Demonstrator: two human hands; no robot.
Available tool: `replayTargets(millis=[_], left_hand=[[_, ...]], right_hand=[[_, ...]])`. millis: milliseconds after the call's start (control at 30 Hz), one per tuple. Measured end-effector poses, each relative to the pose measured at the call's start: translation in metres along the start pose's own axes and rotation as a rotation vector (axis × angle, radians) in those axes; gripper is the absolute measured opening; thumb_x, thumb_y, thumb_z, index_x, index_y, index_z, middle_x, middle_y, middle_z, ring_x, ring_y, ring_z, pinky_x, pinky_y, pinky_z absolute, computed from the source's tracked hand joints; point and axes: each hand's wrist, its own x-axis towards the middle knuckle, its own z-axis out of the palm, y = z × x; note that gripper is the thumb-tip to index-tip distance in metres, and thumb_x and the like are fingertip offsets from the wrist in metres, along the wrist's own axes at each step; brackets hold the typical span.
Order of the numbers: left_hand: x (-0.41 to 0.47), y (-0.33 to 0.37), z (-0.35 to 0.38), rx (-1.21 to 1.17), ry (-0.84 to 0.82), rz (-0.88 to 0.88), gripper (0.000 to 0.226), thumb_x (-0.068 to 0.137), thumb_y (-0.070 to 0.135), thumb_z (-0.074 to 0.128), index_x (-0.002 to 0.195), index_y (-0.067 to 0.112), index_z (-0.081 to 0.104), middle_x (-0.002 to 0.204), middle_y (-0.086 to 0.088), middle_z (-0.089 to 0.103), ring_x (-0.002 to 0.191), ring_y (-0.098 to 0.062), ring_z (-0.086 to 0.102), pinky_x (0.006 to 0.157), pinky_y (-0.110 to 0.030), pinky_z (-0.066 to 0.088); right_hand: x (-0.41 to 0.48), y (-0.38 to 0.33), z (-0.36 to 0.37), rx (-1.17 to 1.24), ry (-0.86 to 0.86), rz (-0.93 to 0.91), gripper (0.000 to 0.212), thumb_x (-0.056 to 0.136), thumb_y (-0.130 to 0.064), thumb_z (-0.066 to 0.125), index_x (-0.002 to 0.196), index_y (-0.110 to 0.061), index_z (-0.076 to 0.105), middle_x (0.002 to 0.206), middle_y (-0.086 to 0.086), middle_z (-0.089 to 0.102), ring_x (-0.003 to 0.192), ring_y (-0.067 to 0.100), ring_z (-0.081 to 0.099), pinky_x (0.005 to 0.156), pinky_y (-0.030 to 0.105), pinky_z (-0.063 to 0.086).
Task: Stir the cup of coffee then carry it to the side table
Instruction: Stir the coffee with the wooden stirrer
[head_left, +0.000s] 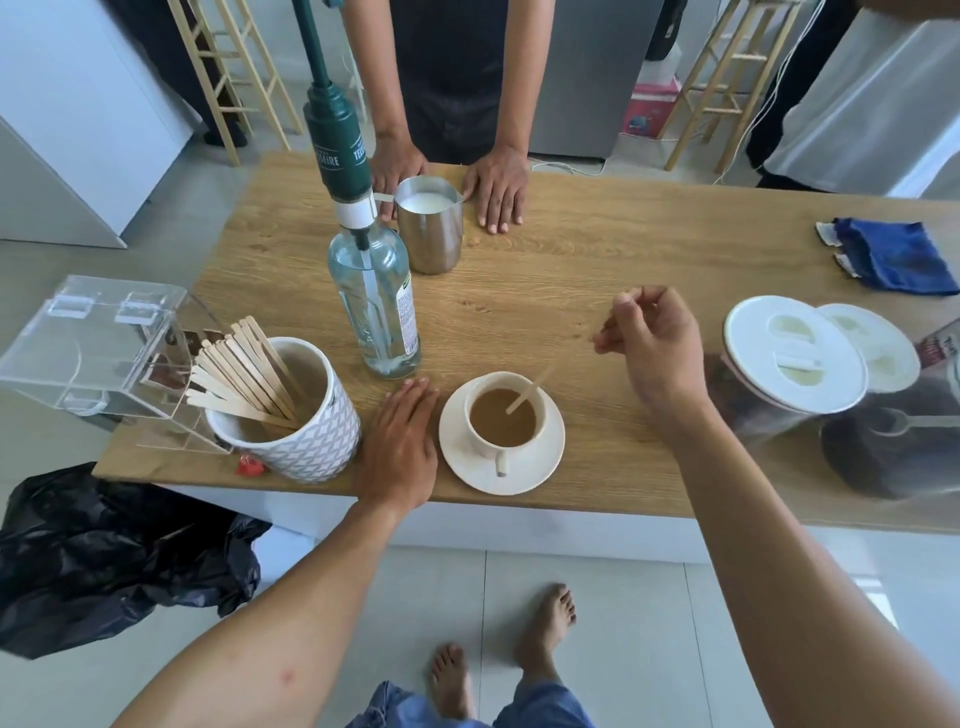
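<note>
Head cam, quick count of what's on the worktop (571, 291). One white cup (487, 450) on one white saucer (540, 467), sitting close to the front edge, roughly mid-way along it. The coffee (498, 428) is a milky light brown and fills most of the cup, whose little handle points back at me. One wooden stirrer (530, 389) stands slanted in it, its top leaning up to the right.

My right hand (654, 343) is up above and to the right of the cup, fingers curled and pinching the top end of that stirrer, though it's blurry right there. My left hand (402, 441) lies flat on the wood, fingers straight, just left of the saucer and holding nothing.

Everything else:
- one patterned mug (306, 447) near the front-left corner, stuffed with a bunch of spare sticks (244, 374), too many to count properly
- one clear plastic box (93, 348) hanging off the left edge
- one glass bottle (376, 296) with a green pump, just behind my left hand
- one steel pitcher (431, 234) of milk near the far edge
- two white-lidded jars at the right end, the nearer jar (795, 353) and the farther jar (872, 348)
- one blue cloth (898, 254) toward the far-right corner

Someone else has two hands on the far edge, one hand (397, 166) behind the pitcher and the other hand (496, 189) flat beside it.
</note>
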Motion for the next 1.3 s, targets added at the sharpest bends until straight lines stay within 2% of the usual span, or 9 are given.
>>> replayTargets(millis=[133, 300, 367, 500, 667, 733, 967, 1133, 1300], left_hand=[[0.0, 0.001, -0.002, -0.004, 0.014, 0.0, 0.055, 0.093, 0.021, 0.027, 0.141, 0.011, 0.051, 0.15, -0.004, 0.046, 0.142, -0.021, 0.037, 0.121, -0.032, 0.017], [0.0, 0.004, -0.004, -0.013, 0.024, -0.005, 0.056, 0.093, 0.024, 0.025, 0.14, 0.012, 0.052, 0.15, -0.004, 0.046, 0.141, -0.021, 0.037, 0.121, -0.032, 0.018], [0.0, 0.004, -0.004, -0.01, 0.026, -0.008, 0.056, 0.093, 0.024, 0.025, 0.141, 0.012, 0.052, 0.15, -0.003, 0.046, 0.141, -0.021, 0.037, 0.12, -0.031, 0.016], [-0.001, 0.002, -0.003, -0.008, 0.024, -0.006, 0.056, 0.092, 0.023, 0.025, 0.141, 0.012, 0.051, 0.15, -0.004, 0.046, 0.141, -0.022, 0.037, 0.121, -0.034, 0.018], [-0.002, 0.003, -0.003, 0.001, 0.017, 0.0, 0.057, 0.092, 0.023, 0.024, 0.142, 0.013, 0.049, 0.151, -0.003, 0.044, 0.142, -0.021, 0.036, 0.12, -0.038, 0.021], [-0.002, 0.004, -0.004, -0.004, 0.023, 0.003, 0.057, 0.093, 0.024, 0.023, 0.142, 0.012, 0.05, 0.15, -0.004, 0.045, 0.141, -0.021, 0.037, 0.12, -0.038, 0.022], [-0.001, 0.002, -0.001, -0.016, 0.05, 0.009, 0.049, 0.093, 0.005, 0.048, 0.141, 0.01, 0.051, 0.15, -0.005, 0.046, 0.141, -0.023, 0.038, 0.119, -0.041, 0.025], [-0.001, 0.002, -0.003, -0.019, 0.045, -0.001, 0.053, 0.094, 0.02, 0.027, 0.14, 0.011, 0.052, 0.15, -0.003, 0.046, 0.14, -0.021, 0.039, 0.119, -0.039, 0.025], [0.0, 0.002, 0.0, -0.014, 0.056, 0.003, 0.046, 0.095, 0.01, 0.041, 0.14, 0.01, 0.052, 0.15, -0.004, 0.046, 0.14, -0.022, 0.039, 0.119, -0.04, 0.027]], right_hand=[[-0.017, 0.011, 0.005, -0.127, -0.065, -0.096, 0.009, 0.097, -0.013, 0.055, 0.093, -0.011, 0.048, 0.074, 0.005, 0.064, 0.061, 0.014, 0.064, 0.063, 0.025, 0.054], [-0.035, 0.025, 0.003, -0.249, -0.187, -0.13, 0.007, 0.094, -0.017, 0.061, 0.094, -0.018, 0.054, 0.083, -0.003, 0.065, 0.073, 0.02, 0.067, 0.072, 0.036, 0.057], [-0.038, 0.027, 0.001, -0.346, -0.21, -0.142, 0.002, 0.094, -0.021, 0.06, 0.093, -0.021, 0.058, 0.083, -0.006, 0.067, 0.076, 0.018, 0.067, 0.071, 0.029, 0.055], [-0.04, 0.022, 0.001, -0.495, -0.231, -0.151, 0.012, 0.097, -0.027, 0.056, 0.093, -0.021, 0.066, 0.076, -0.013, 0.065, 0.073, 0.009, 0.065, 0.064, 0.015, 0.047], [-0.048, 0.018, 0.006, -0.408, -0.337, -0.087, 0.016, 0.094, -0.036, 0.058, 0.092, -0.022, 0.068, 0.076, 0.0, 0.07, 0.068, 0.01, 0.066, 0.065, 0.024, 0.049], [-0.054, 0.018, 0.003, -0.348, -0.368, -0.071, 0.018, 0.093, -0.035, 0.058, 0.093, -0.021, 0.069, 0.078, -0.003, 0.071, 0.069, 0.01, 0.067, 0.066, 0.021, 0.05], [-0.061, 0.019, -0.012, -0.441, -0.292, -0.189, 0.026, 0.098, -0.033, 0.047, 0.089, -0.02, 0.067, 0.066, -0.022, 0.061, 0.065, 0.002, 0.058, 0.061, 0.012, 0.041], [-0.066, 0.017, -0.002, -0.472, -0.302, -0.252, 0.017, 0.099, -0.019, 0.052, 0.093, -0.016, 0.069, 0.078, -0.014, 0.063, 0.068, 0.002, 0.059, 0.064, 0.009, 0.041], [-0.064, 0.018, -0.008, -0.512, -0.205, -0.22, 0.02, 0.1, -0.024, 0.049, 0.089, -0.021, 0.065, 0.075, -0.019, 0.06, 0.069, -0.001, 0.058, 0.064, 0.011, 0.041]])
